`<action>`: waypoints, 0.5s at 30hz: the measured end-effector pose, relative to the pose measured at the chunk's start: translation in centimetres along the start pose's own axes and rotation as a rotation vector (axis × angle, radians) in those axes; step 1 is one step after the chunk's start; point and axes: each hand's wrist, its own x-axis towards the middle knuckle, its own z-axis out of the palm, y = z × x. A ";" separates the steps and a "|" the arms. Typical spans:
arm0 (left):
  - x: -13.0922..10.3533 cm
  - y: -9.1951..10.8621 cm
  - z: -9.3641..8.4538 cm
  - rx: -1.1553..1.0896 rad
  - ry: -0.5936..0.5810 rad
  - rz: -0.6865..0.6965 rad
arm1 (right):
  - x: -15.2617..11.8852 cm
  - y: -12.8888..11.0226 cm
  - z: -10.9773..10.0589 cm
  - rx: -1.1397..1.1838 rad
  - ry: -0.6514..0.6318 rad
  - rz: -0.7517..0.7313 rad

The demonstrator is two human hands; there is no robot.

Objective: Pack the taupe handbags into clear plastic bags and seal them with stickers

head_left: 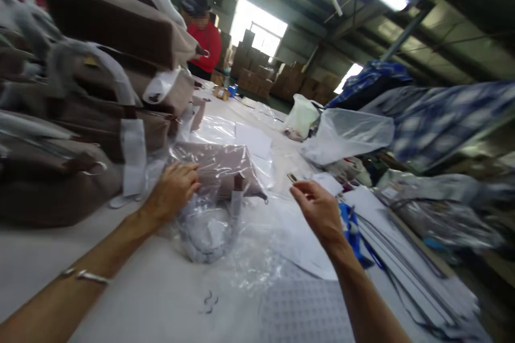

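Observation:
A taupe handbag (217, 169) lies in a clear plastic bag (257, 257) on the white table, its wrapped handle (197, 252) towards me. My left hand (173, 190) rests on the near left part of the plastic, fingers laid over it and not gripping. To the right of the handbag, my right hand (317, 209) is raised over the table. Between its thumb and fingertips is a small flat dark piece with a gold-coloured edge (292, 177); its exact kind is too small to make out.
More taupe handbags (108, 21) are stacked at the left. Papers (309, 241), a blue item (350, 225) and dark straps (394, 268) lie at the right, near plastic bags (346, 134) and checked cloth (446, 118). A person in red (207, 45) stands farther back.

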 end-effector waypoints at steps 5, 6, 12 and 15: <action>0.3 -1.5 1.3 -0.069 0.057 0.074 | -4.8 12.2 -13.5 -0.081 0.335 0.604; 0.4 -1.6 1.4 -0.091 0.049 0.074 | -6.0 13.9 -14.9 -0.073 0.339 0.671; 0.6 -1.8 1.6 -0.196 0.051 -0.011 | -10.2 18.9 -12.8 0.243 0.116 0.818; 0.7 -1.9 1.5 -0.183 0.030 -0.011 | -9.9 19.7 -10.3 0.306 0.165 0.791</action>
